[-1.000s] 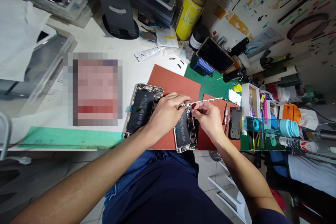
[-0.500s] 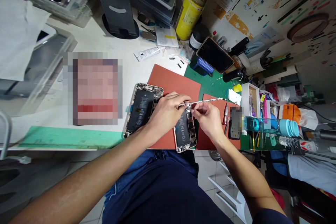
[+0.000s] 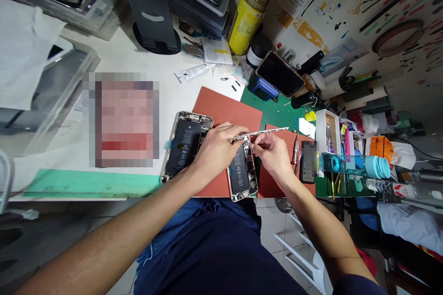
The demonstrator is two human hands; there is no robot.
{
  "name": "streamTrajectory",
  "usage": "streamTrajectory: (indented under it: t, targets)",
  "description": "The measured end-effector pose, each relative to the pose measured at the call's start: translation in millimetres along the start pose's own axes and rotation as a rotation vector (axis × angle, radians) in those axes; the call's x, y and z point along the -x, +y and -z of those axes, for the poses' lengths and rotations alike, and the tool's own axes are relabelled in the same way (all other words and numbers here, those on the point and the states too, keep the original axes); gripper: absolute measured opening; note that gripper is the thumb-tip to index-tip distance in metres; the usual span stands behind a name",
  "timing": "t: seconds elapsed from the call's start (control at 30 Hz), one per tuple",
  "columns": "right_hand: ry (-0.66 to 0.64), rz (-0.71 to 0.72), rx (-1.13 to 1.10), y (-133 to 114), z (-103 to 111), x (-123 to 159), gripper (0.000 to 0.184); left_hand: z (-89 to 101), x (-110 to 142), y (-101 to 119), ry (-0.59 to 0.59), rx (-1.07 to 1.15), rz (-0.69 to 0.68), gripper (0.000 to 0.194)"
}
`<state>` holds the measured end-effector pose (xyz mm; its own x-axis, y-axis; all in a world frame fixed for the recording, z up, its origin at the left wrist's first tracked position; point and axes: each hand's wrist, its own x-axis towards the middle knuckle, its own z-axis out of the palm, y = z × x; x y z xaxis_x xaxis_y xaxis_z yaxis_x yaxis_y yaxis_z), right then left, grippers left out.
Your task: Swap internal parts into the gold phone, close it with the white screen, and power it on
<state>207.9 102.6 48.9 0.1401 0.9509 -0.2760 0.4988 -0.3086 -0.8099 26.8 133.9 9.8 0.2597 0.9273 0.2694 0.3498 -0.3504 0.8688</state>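
Observation:
A phone screen (image 3: 275, 131), seen almost edge-on, is tilted up over the top end of an opened phone (image 3: 238, 170) with its battery bare. My left hand (image 3: 219, 147) is closed on the screen's left end, its fingers bent over the phone. With thumb and fingers pinched together, my right hand (image 3: 272, 150) is just under the screen, at the phone's upper right corner. What lies between those fingertips is hidden. Left of my left hand lies a second opened phone (image 3: 185, 147), partly covered by my forearm.
Both opened phones rest on a red-brown mat (image 3: 228, 106). To the right are a screwdriver (image 3: 296, 150), a lit phone (image 3: 308, 161), a blue bottle (image 3: 360, 166) and a white tool box (image 3: 327, 124). Behind stand a propped phone (image 3: 279, 73) and a yellow can (image 3: 244, 23).
The screen's right end sits slightly lower and further left in view, while the whole view has shifted a little. Both hands keep nearly the same pose.

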Motion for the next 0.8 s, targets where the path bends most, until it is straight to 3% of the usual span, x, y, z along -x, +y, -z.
streamTrajectory:
  t: [0.8]
  targets:
    - [0.022,0.024,0.009,1.3,-1.6,2.0,0.020,-1.2,-0.5,-2.4,0.008,0.016,-0.009,0.027]
